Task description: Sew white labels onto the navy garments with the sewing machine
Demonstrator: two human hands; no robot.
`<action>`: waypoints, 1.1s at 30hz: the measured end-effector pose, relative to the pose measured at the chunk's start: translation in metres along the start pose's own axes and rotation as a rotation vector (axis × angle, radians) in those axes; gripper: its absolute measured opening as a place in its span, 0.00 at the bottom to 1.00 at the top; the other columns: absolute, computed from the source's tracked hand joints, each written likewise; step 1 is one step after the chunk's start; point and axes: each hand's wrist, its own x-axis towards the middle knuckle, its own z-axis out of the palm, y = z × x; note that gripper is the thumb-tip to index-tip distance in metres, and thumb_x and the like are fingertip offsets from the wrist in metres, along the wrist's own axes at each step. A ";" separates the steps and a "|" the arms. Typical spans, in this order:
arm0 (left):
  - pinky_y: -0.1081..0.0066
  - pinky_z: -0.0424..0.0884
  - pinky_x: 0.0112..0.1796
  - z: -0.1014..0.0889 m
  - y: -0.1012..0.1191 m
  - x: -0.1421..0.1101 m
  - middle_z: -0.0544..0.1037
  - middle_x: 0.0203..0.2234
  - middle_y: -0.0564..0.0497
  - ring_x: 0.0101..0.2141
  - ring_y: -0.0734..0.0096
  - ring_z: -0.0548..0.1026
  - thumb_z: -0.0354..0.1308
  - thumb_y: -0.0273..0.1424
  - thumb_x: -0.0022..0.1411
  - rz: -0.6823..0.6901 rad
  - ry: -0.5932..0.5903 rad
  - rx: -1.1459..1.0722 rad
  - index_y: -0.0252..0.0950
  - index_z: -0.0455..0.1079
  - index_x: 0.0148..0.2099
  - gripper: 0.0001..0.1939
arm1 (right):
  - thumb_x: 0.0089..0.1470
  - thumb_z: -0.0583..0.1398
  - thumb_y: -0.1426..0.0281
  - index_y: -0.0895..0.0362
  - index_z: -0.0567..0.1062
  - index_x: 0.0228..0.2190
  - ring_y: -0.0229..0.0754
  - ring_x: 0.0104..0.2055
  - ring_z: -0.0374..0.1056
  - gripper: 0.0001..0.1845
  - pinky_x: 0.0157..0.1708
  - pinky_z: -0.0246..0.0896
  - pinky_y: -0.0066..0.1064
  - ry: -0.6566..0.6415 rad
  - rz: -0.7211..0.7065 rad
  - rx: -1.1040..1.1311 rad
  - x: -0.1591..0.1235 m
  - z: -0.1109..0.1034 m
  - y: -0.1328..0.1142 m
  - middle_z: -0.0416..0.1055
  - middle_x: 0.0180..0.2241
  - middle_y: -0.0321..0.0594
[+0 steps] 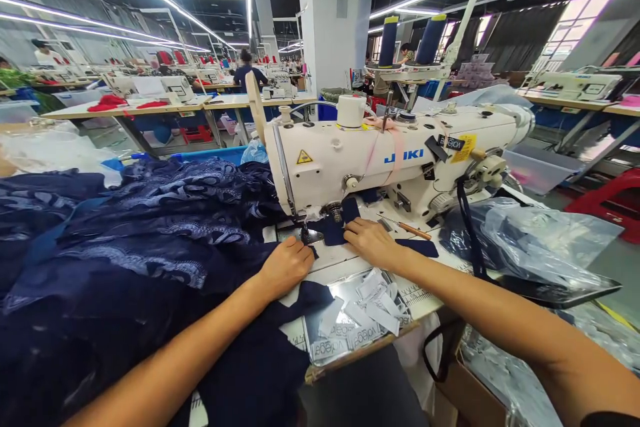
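Note:
A white sewing machine stands in front of me, its presser foot over navy fabric. My left hand is closed on the edge of the navy fabric, just left of and below the presser foot. To the right, my right hand has its fingers closed on a small navy fabric piece beside the needle area. The fingertips are partly hidden. A wooden-handled pointed tool and another navy strip lie past the right hand.
White labels lie on a metal tray at the table's front edge. A large lace-patterned navy pile covers the left side. Bagged dark pieces sit at the right. Thread cones stand behind the machine; a red stool is farther right.

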 end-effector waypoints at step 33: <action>0.69 0.57 0.24 0.004 0.008 -0.011 0.69 0.13 0.51 0.17 0.70 0.66 0.48 0.16 0.53 -0.077 0.094 0.098 0.31 0.65 0.22 0.12 | 0.54 0.50 0.76 0.61 0.68 0.24 0.41 0.32 0.58 0.10 0.33 0.50 0.34 0.187 -0.037 -0.019 0.026 0.003 -0.039 0.64 0.29 0.43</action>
